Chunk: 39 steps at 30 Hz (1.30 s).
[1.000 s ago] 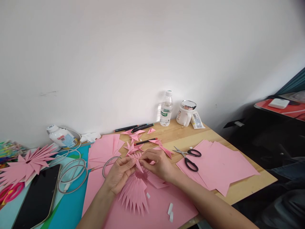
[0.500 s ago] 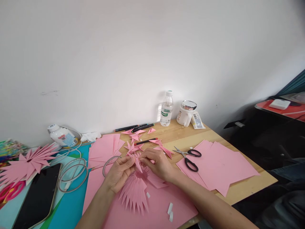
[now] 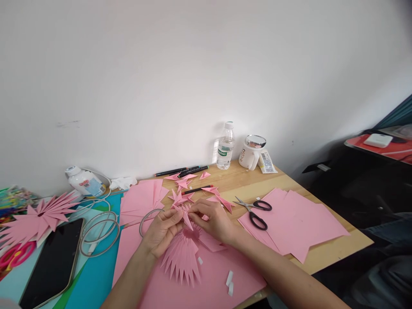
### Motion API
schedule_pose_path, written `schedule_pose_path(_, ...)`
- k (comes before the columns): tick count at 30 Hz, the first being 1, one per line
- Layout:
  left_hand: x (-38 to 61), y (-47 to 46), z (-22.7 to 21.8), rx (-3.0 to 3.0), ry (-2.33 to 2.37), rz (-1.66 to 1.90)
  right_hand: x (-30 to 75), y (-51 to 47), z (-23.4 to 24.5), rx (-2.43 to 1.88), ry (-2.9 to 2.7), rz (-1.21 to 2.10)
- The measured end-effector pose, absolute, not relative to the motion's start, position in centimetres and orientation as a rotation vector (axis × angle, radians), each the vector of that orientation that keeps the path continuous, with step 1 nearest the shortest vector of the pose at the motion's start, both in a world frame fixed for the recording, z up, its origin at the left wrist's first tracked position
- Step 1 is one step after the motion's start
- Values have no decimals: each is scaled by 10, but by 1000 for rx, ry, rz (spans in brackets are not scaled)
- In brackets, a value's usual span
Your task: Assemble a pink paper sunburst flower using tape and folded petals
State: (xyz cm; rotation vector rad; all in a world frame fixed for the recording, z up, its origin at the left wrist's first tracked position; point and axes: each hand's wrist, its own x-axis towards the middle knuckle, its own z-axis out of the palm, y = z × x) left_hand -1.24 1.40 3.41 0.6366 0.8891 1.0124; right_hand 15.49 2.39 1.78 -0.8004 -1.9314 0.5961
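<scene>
Between my two hands is a small folded piece of pink paper (image 3: 187,222). My left hand (image 3: 163,229) pinches it from the left with thumb and fingers. From the right, my right hand (image 3: 210,218) has its fingertips closed at the same piece; exactly what they grip is partly hidden. Just below lies a fan of pleated, pointed pink paper (image 3: 180,262), resting on a large pink sheet (image 3: 161,294). Small folded pink paper points (image 3: 180,198) are scattered beyond my hands.
Black-handled scissors (image 3: 257,212) lie beside stacked pink sheets (image 3: 299,223) on the right. A water bottle (image 3: 225,148) and a lidded mug (image 3: 250,154) stand by the wall. At left are a phone (image 3: 53,262), a coiled cable (image 3: 96,234) and another pink paper fan (image 3: 40,216).
Hardly anything differs. Both hands keep their hold on the folded pink paper, and the view has shifted very slightly.
</scene>
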Motion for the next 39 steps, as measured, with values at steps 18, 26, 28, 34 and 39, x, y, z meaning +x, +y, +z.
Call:
schedule_pose_path(18,-13,15,35,656,845,988,160,25,24,-783,-1964,677)
schedule_pose_path(26,-13,15,35,651,850,991,160,25,18,-825,-2027,579)
schedule_pose_path(28,-13,15,36,655,854,991,160,25,17,-823,-2034,568)
schedule_pose_path(34,-14,14,35,658,842,998,160,26,20,-791,-1999,561)
schedule_pose_path(39,-14,15,33,624,832,1007,159,25,18,-820,-1999,542)
